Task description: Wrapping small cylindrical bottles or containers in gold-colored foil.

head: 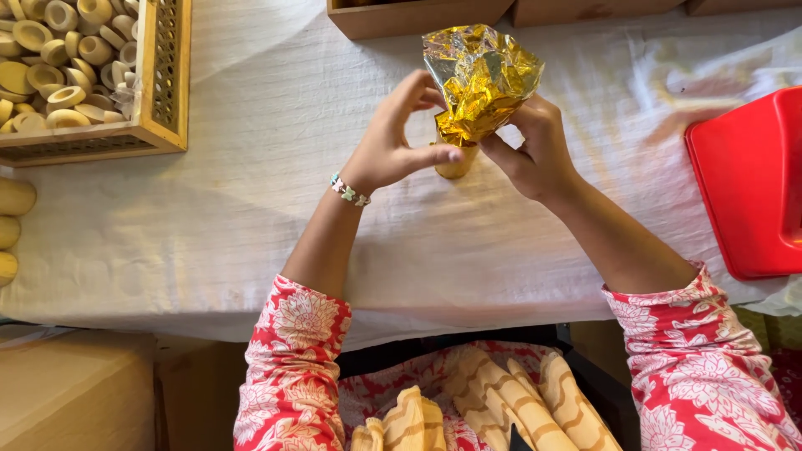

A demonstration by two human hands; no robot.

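Note:
A crumpled sheet of gold foil [480, 79] is bunched up over a small pale wooden piece [456, 164] that stands on the white cloth. My left hand [393, 142] curls around the left side, thumb pressed against the wooden piece just below the foil. My right hand [530, 150] grips the foil and the piece from the right. Most of the wooden piece is hidden by foil and fingers. A beaded bracelet [349, 190] sits on my left wrist.
A wooden crate [159, 100] full of several pale wooden rings stands at the far left. Rounded wooden pieces [12, 219] lie at the left edge. A red plastic container [748, 188] sits at the right. Wooden boxes [413, 17] line the back. A cardboard box [75, 392] stands below left.

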